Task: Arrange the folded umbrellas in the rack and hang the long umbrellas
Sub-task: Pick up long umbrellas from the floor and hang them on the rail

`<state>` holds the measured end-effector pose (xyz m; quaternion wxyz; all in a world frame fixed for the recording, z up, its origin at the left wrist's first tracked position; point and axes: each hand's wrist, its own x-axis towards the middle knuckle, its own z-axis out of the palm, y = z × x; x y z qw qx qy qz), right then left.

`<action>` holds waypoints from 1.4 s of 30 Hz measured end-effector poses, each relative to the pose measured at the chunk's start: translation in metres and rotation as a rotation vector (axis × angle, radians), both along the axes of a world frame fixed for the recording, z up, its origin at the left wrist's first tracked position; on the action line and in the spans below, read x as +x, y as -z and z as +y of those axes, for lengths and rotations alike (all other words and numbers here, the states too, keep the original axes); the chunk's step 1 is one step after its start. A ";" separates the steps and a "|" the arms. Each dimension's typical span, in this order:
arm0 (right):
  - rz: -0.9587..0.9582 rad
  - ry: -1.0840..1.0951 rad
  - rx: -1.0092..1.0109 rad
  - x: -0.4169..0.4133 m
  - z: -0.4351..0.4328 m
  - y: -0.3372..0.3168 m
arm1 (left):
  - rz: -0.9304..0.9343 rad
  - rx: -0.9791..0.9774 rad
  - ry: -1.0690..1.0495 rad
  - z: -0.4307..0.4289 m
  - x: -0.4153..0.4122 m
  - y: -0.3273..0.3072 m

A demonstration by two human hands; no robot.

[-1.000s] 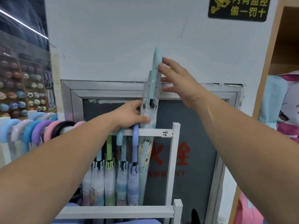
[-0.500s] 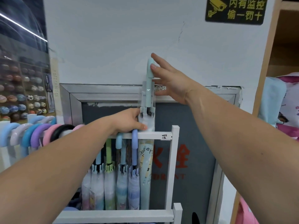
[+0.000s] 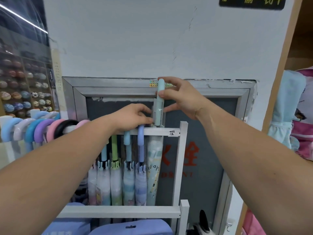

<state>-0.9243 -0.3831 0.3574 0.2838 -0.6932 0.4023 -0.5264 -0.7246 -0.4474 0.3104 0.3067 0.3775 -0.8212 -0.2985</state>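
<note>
At centre, with right hand (image 3: 183, 99) and left hand (image 3: 132, 118) pinching the umbrella (image 3: 158, 114), ease it straight down behind the rail (image 3: 162, 131).

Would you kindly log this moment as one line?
phase: placing mint umbrella | left hand: pinches wrapper above top rail | right hand: holds handle | status: not hung

Right grip (image 3: 181, 97) pinches the mint umbrella (image 3: 160, 102) by its handle, left grip (image 3: 133, 117) its wrap, just above the rack rail (image 3: 155, 131).
</note>
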 end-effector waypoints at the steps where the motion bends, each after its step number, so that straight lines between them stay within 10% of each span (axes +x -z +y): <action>1: 0.005 -0.001 0.014 -0.002 -0.001 0.007 | 0.037 -0.001 -0.003 0.002 0.001 0.000; 23: 1.057 0.084 0.177 0.021 -0.008 0.027 | -0.243 -0.255 -0.095 0.017 0.020 0.017; 42: 1.263 0.196 0.071 0.025 0.001 0.035 | -0.404 -0.392 -0.256 0.039 0.016 0.027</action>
